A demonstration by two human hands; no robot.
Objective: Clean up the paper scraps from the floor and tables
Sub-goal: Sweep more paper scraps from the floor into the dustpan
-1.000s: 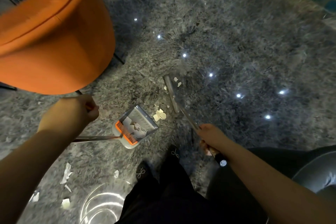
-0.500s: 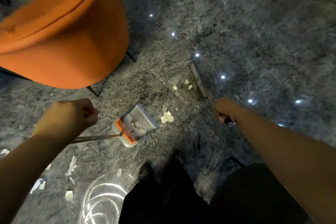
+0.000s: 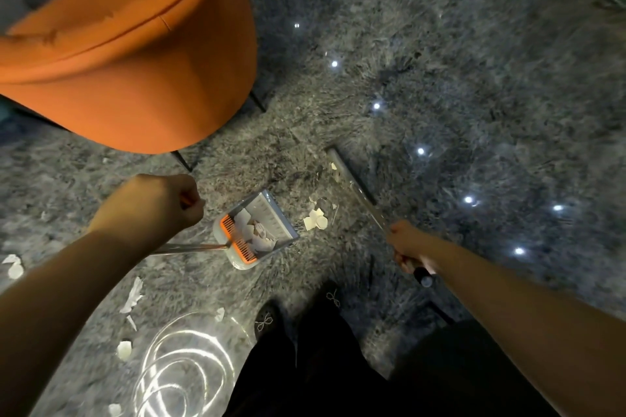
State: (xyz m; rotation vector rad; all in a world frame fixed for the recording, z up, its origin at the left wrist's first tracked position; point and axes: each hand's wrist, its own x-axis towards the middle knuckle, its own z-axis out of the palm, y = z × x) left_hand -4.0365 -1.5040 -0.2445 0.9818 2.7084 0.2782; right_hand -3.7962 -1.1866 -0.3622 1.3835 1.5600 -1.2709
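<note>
- Loose paper scraps [image 3: 133, 294] lie on the grey marbled floor [image 3: 474, 78] at about 8 o'clock, near the left forearm.
- The left hand [image 3: 152, 206] is fisted round the top of the dustpan handle [image 3: 189, 249].
- An orange chair [image 3: 128, 54] fills the 10 to 11 o'clock area.
- The dustpan [image 3: 257, 230], just left of centre, rests on the floor with white scraps inside and an orange comb edge.
- A small pile of scraps [image 3: 315, 220] lies just beside the pan's mouth, at its 2 o'clock.
- The broom head [image 3: 349, 173] rests beyond that pile.
- The right hand [image 3: 408, 244], at 4 o'clock, grips the broom handle [image 3: 371, 210].
</note>
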